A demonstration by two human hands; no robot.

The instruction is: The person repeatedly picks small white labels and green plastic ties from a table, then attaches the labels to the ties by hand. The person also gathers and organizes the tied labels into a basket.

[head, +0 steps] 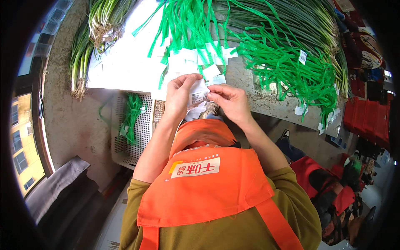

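Between my two hands, in front of the orange apron, is a small white printed label (198,92). My left hand (182,90) pinches its upper left part between thumb and fingers. The fingertips of my right hand (229,100) are closed at the label's right edge. Just beyond lie green mesh strips (190,28) with white labels at their near ends, on a brightly lit white surface. A tangled pile of green mesh strips (281,62), some with labels, lies to the right on the metal table.
Green onions (318,28) lie at the back right, and bunches of them (103,22) at the back left. Below the table's edge, a white perforated crate (142,137) holds more green strips. A red crate (365,117) stands at the right. Another person (318,184) is at the lower right.
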